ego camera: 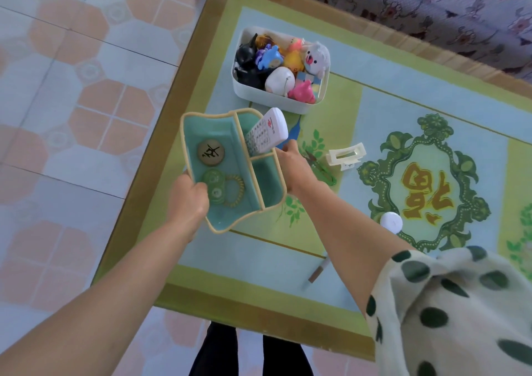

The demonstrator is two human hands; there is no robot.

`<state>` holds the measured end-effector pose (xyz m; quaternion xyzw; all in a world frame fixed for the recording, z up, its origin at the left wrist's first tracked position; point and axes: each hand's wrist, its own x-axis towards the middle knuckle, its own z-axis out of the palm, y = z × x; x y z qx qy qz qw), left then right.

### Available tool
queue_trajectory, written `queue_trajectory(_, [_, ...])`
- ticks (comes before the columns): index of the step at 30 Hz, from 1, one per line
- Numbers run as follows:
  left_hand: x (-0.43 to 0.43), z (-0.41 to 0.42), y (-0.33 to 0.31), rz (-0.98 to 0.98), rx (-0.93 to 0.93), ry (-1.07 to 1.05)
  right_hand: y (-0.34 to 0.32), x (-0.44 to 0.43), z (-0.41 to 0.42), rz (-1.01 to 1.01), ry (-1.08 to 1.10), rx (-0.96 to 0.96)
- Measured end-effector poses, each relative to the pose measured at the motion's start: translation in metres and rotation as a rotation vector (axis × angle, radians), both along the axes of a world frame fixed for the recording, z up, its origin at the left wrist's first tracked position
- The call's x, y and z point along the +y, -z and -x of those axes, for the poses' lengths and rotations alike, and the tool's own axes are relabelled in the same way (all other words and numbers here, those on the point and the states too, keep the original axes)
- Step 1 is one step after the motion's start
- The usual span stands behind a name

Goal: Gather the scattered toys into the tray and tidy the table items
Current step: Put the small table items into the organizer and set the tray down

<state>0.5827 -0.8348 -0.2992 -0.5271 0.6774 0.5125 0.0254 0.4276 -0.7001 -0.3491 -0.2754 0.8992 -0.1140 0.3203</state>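
The left hand [191,196] grips the near-left rim of a teal organizer [230,171] with divided compartments, fingers curled over the edge. In its large compartment lie a round wooden piece [211,153], a green round item [213,187] and a coiled hair tie [234,188]. A white remote control [266,134] stands tilted in the upper small compartment. The right hand [290,164] holds the organizer's right side; its fingers close on the rim, though I cannot tell exactly how.

Further back, the white tray [280,103] is already full of toys [283,65], so I judge the gathering of toys to be done. No toy is visible loose on the table [184,275].

To the right, some items are still outside: small green scissors [321,168], a white hair claw clip [347,154], a white round lid [391,222] and, near the front edge, 1 thin pen-like stick [318,269]. I judge these 4 are what is left to tidy, probably into the organizer.
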Motion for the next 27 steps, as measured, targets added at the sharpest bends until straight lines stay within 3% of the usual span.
queue_trajectory(3, [-0.002, -0.003, 0.000, 0.012, -0.023, -0.017, -0.001, 0.002, -0.003, 0.029, -0.008, 0.022])
queue_trajectory(11, [0.003, -0.002, -0.007, -0.010, -0.054, -0.086, -0.071, 0.023, -0.010, 0.245, 0.423, -0.017])
queue_trajectory(13, [0.003, -0.001, -0.009, -0.024, -0.054, -0.091, -0.099, 0.034, -0.020, 0.348, 0.441, 0.062])
queue_trajectory(16, [0.004, 0.002, -0.015, -0.035, -0.040, -0.077, -0.143, 0.045, -0.042, 0.490, 0.312, 0.181])
queue_trajectory(20, [0.006, 0.007, -0.021, -0.038, -0.034, -0.079, -0.168, 0.035, -0.068, 0.585, 0.014, 0.144])
queue_trajectory(27, [0.016, 0.009, -0.029, -0.071, 0.023, -0.009, -0.143, -0.008, -0.083, 0.181, -0.306, 0.148])
